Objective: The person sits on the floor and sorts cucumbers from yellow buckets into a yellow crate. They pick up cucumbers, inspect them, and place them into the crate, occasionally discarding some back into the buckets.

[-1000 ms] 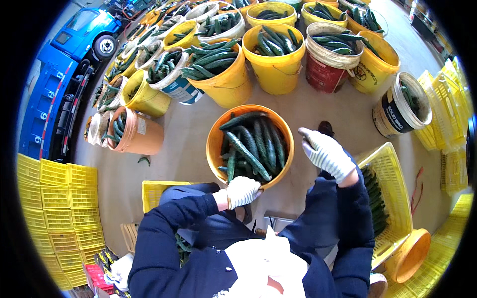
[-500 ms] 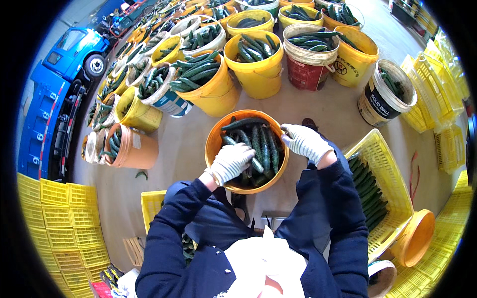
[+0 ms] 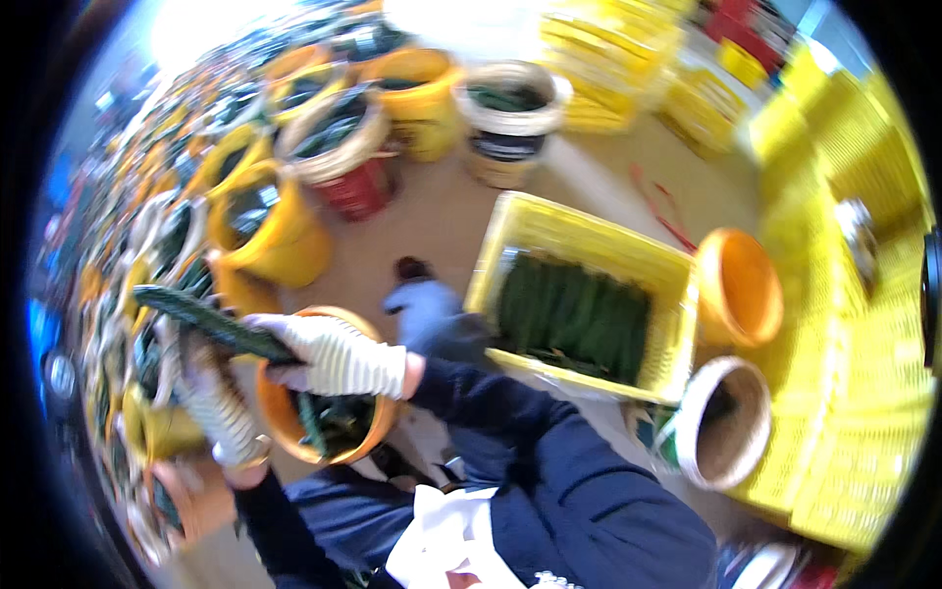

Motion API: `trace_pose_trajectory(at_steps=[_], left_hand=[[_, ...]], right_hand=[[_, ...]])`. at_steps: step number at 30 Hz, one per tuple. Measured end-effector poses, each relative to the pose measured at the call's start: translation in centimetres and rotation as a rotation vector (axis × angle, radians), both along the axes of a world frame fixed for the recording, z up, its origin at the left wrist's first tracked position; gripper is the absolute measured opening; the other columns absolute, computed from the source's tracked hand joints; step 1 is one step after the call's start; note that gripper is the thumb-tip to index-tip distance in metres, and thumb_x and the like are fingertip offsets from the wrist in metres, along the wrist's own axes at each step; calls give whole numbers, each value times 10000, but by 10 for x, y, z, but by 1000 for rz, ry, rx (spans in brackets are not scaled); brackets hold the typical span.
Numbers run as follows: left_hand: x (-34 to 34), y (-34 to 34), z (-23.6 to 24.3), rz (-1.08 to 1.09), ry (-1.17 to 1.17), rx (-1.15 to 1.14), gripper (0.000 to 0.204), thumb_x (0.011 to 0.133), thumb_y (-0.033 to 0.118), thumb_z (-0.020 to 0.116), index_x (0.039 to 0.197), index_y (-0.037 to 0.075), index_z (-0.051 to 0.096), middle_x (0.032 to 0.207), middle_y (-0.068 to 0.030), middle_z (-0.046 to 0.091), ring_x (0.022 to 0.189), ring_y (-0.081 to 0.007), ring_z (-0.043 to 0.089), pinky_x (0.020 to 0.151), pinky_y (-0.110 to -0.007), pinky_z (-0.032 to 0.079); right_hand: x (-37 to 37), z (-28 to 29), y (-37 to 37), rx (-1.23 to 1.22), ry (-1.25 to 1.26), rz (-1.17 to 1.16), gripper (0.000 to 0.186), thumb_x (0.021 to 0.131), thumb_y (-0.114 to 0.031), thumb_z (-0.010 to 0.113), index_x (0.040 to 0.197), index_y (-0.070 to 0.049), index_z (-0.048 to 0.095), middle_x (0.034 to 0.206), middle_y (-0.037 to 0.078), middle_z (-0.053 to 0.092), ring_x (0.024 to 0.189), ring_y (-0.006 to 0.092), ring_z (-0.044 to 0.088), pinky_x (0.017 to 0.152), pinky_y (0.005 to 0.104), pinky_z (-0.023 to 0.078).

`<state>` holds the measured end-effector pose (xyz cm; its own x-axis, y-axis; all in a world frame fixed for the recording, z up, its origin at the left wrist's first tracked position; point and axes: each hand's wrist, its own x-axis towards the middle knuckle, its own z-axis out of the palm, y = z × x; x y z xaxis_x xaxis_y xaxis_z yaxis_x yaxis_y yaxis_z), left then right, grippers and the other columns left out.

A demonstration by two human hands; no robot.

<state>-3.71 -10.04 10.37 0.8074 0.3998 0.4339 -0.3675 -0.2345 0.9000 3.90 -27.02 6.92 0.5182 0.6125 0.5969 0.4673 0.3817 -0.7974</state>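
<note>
A long dark green cucumber is held raised and tilted over the orange bucket, with my right hand in a striped white glove gripping its right end. My left hand is just under the cucumber at the lower left, its gloved fingers blurred and partly hidden. More cucumbers lie in the bucket below. To the right, a yellow crate holds cucumbers laid side by side in a row.
Many buckets of cucumbers crowd the left and back. An orange bucket and a white bucket stand right of the crate. Stacked yellow crates line the right side and back. A red strap lies on the floor.
The view has swung sharply rightward and blurred. A cucumber has been lifted from the bucket and is now in my right hand, with my left hand close beneath it.
</note>
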Motion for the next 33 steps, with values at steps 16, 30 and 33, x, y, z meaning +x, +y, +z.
trace_pose_trajectory(at_steps=[16,30,33], left_hand=[[-30,69,-135,169,508,-93,337,954,220,517,1240,42,536,1105,-84,629,989,-163,611,857,-281,486],[-40,71,-159,60,641,-12,295,954,207,520,1182,31,587,1051,-65,655,943,-143,616,813,-271,495],[-50,67,-153,96,668,26,310,941,242,543,1180,50,590,1050,-40,645,909,-117,611,774,-248,496]], right_hand=[[-2,-278,-402,-870,1116,-1072,459,848,-455,611,878,3,592,738,77,561,676,172,479,632,352,405],[73,-336,-288,-1522,1091,-855,703,857,-455,530,1340,33,377,1241,251,535,1153,364,526,952,402,428],[75,-337,-283,-1580,992,-846,629,866,-424,527,1294,23,419,1137,260,595,1048,365,595,878,417,476]])
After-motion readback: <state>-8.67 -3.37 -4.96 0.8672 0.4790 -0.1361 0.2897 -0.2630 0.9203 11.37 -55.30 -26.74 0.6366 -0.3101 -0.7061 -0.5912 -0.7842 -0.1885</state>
